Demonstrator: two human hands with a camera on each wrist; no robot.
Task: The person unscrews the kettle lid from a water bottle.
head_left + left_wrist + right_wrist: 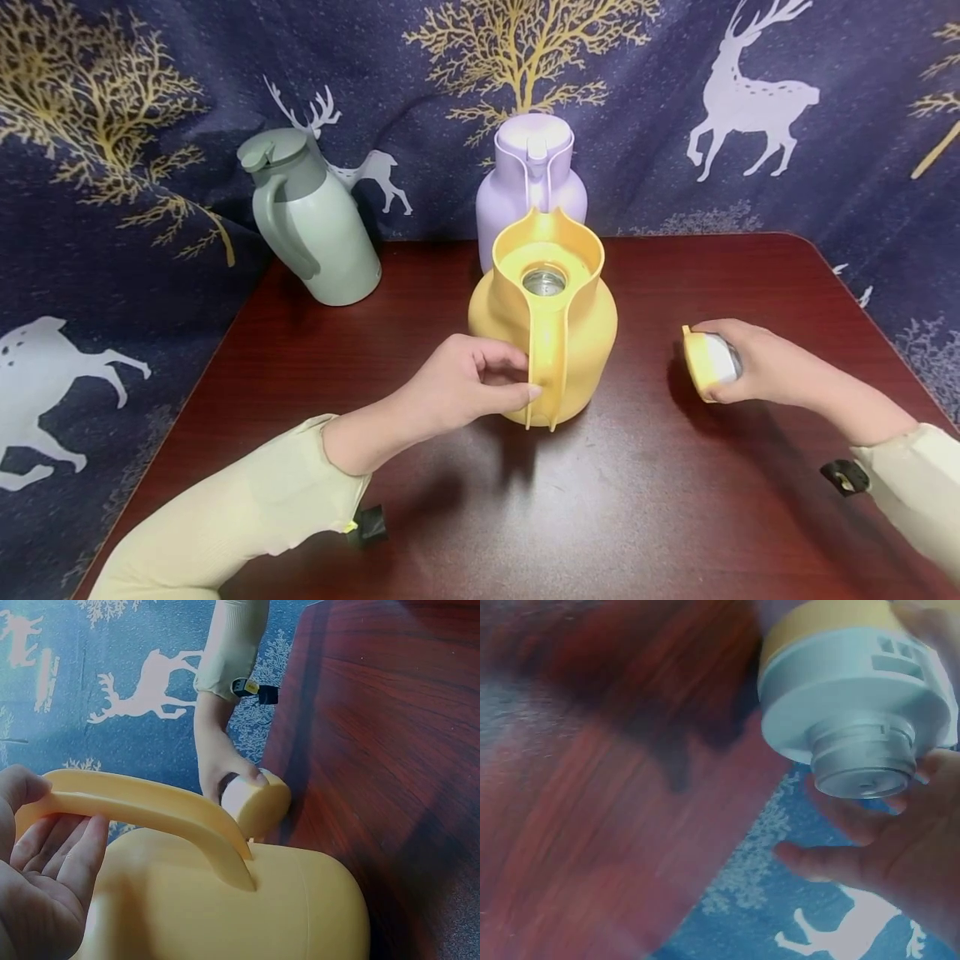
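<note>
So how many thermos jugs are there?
3: the green thermos jug at back left, the lilac thermos jug at back centre, and the yellow thermos jug in front, gripped by the left hand.

The yellow jug (585,333) partly hides the lilac jug (506,200) behind it

Yellow jug (588,337), upright, neck (545,282) uncovered, its body just beyond the left hand (465,375), which grips the handle (549,354). Lid (707,364), yellow-topped with white base (825,690) and grey plug (862,754), tipped sideways within the right hand's (765,368) grip, apart from the jug.
</note>
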